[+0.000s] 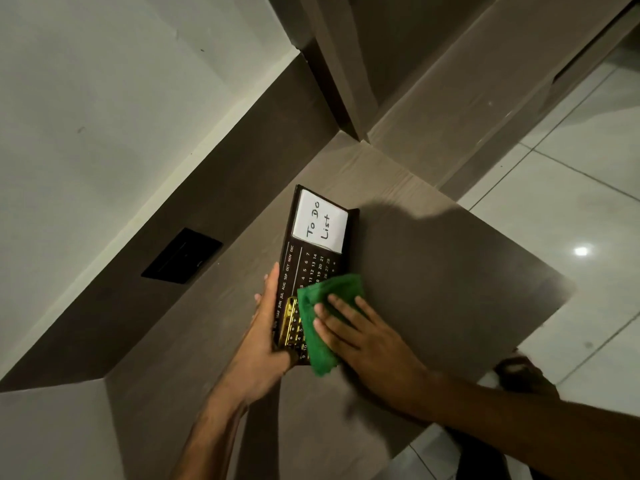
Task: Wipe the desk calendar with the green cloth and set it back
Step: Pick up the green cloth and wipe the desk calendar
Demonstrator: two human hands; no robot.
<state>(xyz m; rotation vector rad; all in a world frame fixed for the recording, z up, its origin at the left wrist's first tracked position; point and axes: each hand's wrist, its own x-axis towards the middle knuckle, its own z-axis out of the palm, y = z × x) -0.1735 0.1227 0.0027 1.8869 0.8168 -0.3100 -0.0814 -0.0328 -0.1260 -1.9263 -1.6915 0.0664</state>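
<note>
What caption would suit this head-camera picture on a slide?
Left hand steadies a dark desk calendar while the right hand presses a green cloth across it.

The brown wood-grain desk top lies bare right of the dark rectangular desk calendar. At left, a raised brown back ledge with a black rectangular socket plate walls it in.

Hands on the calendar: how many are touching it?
2. The left hand grips the desk calendar along its left edge; the right hand presses the green cloth onto its face.
</note>
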